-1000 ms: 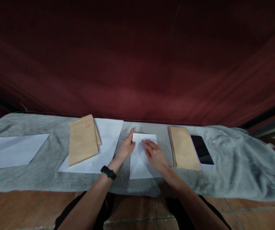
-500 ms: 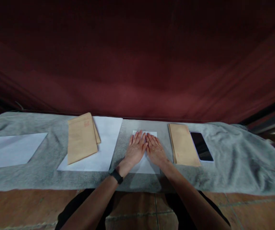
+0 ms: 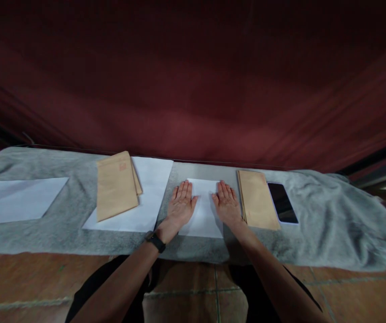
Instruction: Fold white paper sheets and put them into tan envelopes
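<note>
A white sheet of paper (image 3: 203, 211) lies upright in front of me on the grey cloth (image 3: 193, 253). My left hand (image 3: 181, 204) rests flat across its left edge, palm down, fingers pointing away and thumb out over the paper. On the right edge lies my right hand (image 3: 226, 204), also flat, its thumb turned toward the sheet. Neither hand holds anything. Just right of my right hand is a stack of brown envelopes (image 3: 258, 199).
A dark-screened phone (image 3: 282, 202) lies beside the right envelopes. To the left, more brown envelopes (image 3: 116, 188) rest on larger white paper (image 3: 152, 190). Another white sheet (image 3: 21, 199) is at the far left. A dark red surface (image 3: 193, 112) stands behind the cloth.
My hands have moved apart, from side by side at the middle of the paper to its two edges, uncovering its middle. The whole view has shifted slightly.
</note>
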Demonstrator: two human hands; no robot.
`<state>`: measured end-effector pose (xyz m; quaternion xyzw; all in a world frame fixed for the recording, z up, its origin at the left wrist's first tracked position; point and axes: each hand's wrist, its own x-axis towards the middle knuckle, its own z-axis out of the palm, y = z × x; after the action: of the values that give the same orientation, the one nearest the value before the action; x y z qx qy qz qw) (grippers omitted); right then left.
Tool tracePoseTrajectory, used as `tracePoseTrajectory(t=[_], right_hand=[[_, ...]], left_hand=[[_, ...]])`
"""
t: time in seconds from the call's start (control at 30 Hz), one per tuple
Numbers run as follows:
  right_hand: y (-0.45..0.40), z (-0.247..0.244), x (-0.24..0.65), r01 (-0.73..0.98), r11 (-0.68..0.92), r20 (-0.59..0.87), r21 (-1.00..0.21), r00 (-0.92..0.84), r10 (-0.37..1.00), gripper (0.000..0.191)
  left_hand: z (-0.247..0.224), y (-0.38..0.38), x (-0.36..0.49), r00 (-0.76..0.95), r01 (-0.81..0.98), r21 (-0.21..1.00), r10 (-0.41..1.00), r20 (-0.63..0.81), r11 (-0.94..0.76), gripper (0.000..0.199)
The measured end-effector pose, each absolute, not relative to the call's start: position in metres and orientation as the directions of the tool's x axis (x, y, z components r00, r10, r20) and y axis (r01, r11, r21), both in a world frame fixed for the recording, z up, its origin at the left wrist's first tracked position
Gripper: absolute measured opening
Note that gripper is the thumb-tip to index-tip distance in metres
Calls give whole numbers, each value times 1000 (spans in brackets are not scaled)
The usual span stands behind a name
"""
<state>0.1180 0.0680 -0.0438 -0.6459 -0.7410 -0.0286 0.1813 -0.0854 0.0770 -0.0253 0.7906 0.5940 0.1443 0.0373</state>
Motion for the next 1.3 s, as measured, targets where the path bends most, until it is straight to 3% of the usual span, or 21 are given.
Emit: tracePoseTrajectory(t=[0.23,0.5,0.73,1.07,1.13,1.3], right_hand=[[56,-37,113,950,138,323,-280,-43,945,60],[0,-28,88,858,434,236,-273,-378,895,60],[-8,-33,109,902,387,264,-193,-332,906,62],[-13,-36,122,944,254,234,-209,-204,951,62],[-12,-32,124,944,251,217,-213,-204,955,59],[-4,-21,136,939,263,163,-221,-230,959,49]], left_hand=[[-21,63,-87,219,925,260,948,232,-278,58],[-25,9,-73,508,814,196,834,214,-546,62],[-24,8,-93,435,857,198,873,219,-476,60],[-18,11,-121,356,868,297,915,190,-399,56],[-15,15,-129,396,837,347,906,146,-422,53],[0,31,-152,618,699,461,786,-5,-547,69]])
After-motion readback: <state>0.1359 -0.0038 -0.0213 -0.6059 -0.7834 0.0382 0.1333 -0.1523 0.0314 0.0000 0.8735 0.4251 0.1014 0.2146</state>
